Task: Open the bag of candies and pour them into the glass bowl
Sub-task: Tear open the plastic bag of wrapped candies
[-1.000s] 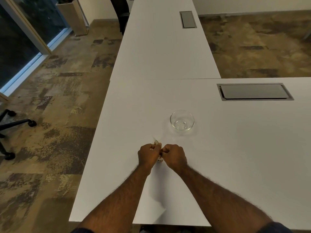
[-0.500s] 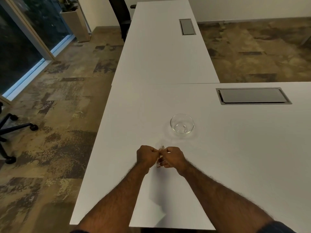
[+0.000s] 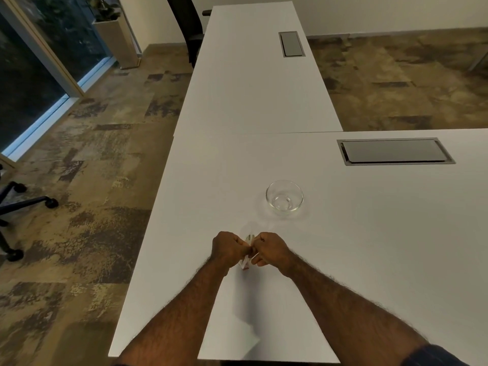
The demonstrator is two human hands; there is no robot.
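Head view: both hands [image 3: 249, 250] pinch candy bag [image 3: 247, 262] near glass bowl [image 3: 284, 198].

Counted: two hands, left hand [image 3: 229, 250] and right hand [image 3: 270, 249]; one bag [image 3: 247, 263] between them; one bowl [image 3: 284, 198] beyond them; two hatches [image 3: 395, 151] farther off.

Both forearms reached forward, left hand [image 3: 229, 249] and right hand [image 3: 269, 248] fisted, knuckles nearly touching, pinching something small between them.

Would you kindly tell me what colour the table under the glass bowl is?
White, plain; the table shows best in the head view.
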